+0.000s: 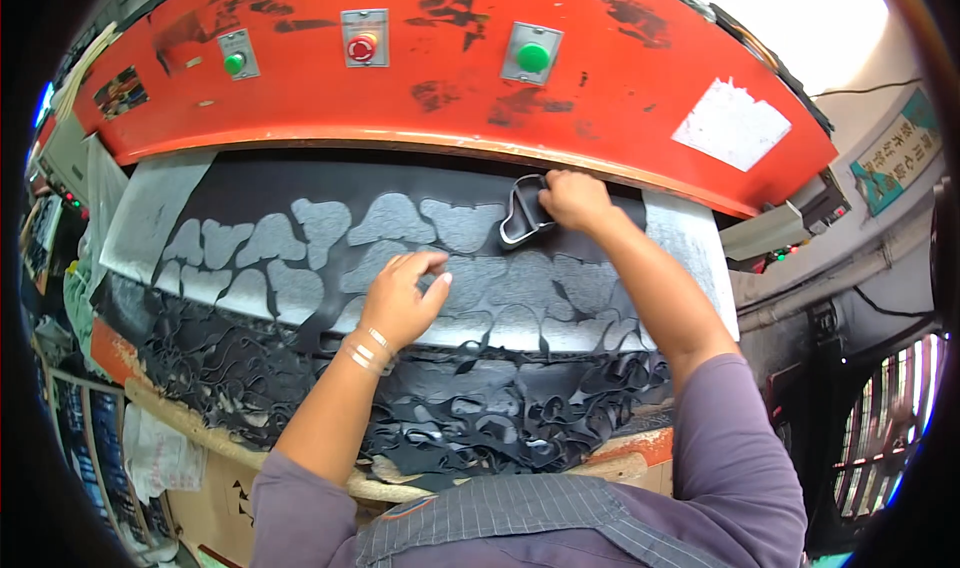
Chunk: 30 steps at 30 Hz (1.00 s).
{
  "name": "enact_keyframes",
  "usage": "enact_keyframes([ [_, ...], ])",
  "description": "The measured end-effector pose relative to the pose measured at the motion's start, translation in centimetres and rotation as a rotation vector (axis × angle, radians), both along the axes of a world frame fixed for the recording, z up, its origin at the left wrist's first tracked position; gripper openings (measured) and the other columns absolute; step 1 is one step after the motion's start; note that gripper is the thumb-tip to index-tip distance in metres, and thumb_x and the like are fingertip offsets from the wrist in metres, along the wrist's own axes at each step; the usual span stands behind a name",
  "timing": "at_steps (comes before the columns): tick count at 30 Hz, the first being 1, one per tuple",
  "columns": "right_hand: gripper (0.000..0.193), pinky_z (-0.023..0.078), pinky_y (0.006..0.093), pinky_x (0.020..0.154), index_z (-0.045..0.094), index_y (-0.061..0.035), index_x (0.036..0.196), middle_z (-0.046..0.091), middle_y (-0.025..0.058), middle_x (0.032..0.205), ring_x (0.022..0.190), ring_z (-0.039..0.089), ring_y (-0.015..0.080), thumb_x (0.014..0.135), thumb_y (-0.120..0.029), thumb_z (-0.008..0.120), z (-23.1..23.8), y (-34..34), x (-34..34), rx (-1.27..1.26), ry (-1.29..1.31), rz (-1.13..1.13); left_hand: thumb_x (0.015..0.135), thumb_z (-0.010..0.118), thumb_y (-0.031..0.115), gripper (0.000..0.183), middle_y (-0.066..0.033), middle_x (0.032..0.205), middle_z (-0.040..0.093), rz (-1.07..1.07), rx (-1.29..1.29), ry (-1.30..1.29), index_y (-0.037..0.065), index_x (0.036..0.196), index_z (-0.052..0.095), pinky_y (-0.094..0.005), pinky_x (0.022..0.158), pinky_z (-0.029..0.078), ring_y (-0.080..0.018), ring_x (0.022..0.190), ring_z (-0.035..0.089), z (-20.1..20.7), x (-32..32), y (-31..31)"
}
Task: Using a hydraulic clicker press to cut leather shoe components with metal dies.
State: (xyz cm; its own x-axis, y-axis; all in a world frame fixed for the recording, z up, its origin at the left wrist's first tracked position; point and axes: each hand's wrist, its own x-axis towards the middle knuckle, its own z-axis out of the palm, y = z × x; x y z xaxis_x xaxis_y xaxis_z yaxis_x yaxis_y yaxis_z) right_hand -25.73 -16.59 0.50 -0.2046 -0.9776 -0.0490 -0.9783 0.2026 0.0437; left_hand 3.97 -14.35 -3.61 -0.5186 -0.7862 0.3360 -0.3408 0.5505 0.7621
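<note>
Left hand (402, 298) spread flat, fingers loosely splayed and holding nothing, pressed onto the black sheet (440, 193); right hand (572, 201) reached further forward, closed around the edge of a metal cutting die (522, 213) set on the same sheet just under the press head. Beneath both hands, black material pierced by rows of curved cut-out holes, with the pale grey cutting board (150, 208) showing through and bare at either side. Nearer the body than the left hand, a tangled heap of black offcut webbing (450, 418) hanging over the bench edge. Directly above the right hand, the worn red press head (600, 78), with two green push buttons (532, 57), a red button (362, 48) between them, and a white paper patch (732, 125) stuck on toward the right. Further right of the right arm, a barred window (885, 418) and cables along a wall. Left wrist ringed with thin bangles (366, 350), forearm angled up from the lower edge; right arm stretched long and nearly straight, purple sleeve (740, 438) pushed above the elbow.
</note>
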Motion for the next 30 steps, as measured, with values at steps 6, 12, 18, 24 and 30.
enact_keyframes([
  [6, 0.045, 0.049, 0.0431, 0.087, 0.062, -0.0042, 0.112, 0.066, 0.0185, 0.109, 0.105, 0.062, 0.0342, 0.086, -0.041, 0.058, -3.3, 2.4, 0.2, -0.091, -0.364, -0.185, 0.081, 0.066, 0.017, 0.054, -0.0112, 0.113, 0.065, -0.006, -0.054, -0.081, 0.003, 0.130, 0.050, -0.0389, 0.096, 0.042, -0.0286, 0.108, 0.058, -6.2, -7.2, -3.4],
  [12, 0.070, 0.040, 0.0401, 0.100, 0.048, -0.0126, 0.138, 0.056, 0.0170, 0.129, 0.120, 0.051, 0.0347, 0.077, -0.035, 0.075, -8.0, 8.6, -6.0, -0.336, -0.513, 0.093, 0.077, 0.071, 0.016, 0.059, -0.0093, 0.116, 0.066, 0.057, -0.113, -0.122, 0.005, 0.132, 0.051, -0.0392, 0.101, 0.038, -0.0277, 0.113, 0.056, -6.3, -9.5, -3.7],
  [18, 0.053, 0.044, 0.0378, 0.096, 0.063, -0.0069, 0.118, 0.063, 0.0127, 0.119, 0.109, 0.057, 0.0311, 0.071, -0.025, 0.081, -9.8, 9.1, -4.4, -0.498, -0.485, 0.013, 0.076, 0.074, 0.018, 0.055, -0.0099, 0.115, 0.066, 0.088, -0.024, -0.104, 0.005, 0.126, 0.056, -0.0388, 0.098, 0.039, -0.0268, 0.110, 0.058, -6.6, -9.0, -3.8],
  [24, 0.052, 0.052, 0.0343, 0.084, 0.061, -0.0050, 0.119, 0.064, 0.0151, 0.112, 0.101, 0.061, 0.0284, 0.073, -0.019, 0.079, -9.7, 9.9, -3.4, -0.495, -0.427, 0.002, 0.080, 0.070, 0.019, 0.048, -0.0124, 0.115, 0.064, 0.087, -0.066, -0.085, 0.011, 0.126, 0.058, -0.0391, 0.099, 0.040, -0.0275, 0.109, 0.058, -7.1, -9.0, -3.2],
  [30, 0.053, 0.053, 0.0344, 0.083, 0.058, -0.0047, 0.122, 0.064, 0.0170, 0.104, 0.093, 0.065, 0.0281, 0.075, -0.021, 0.077, -9.6, 9.8, -3.1, -0.485, -0.369, -0.057, 0.084, 0.066, 0.020, 0.047, -0.0137, 0.115, 0.064, 0.060, -0.106, -0.134, 0.019, 0.130, 0.056, -0.0386, 0.098, 0.040, -0.0287, 0.107, 0.057, -6.9, -8.9, -3.3],
])
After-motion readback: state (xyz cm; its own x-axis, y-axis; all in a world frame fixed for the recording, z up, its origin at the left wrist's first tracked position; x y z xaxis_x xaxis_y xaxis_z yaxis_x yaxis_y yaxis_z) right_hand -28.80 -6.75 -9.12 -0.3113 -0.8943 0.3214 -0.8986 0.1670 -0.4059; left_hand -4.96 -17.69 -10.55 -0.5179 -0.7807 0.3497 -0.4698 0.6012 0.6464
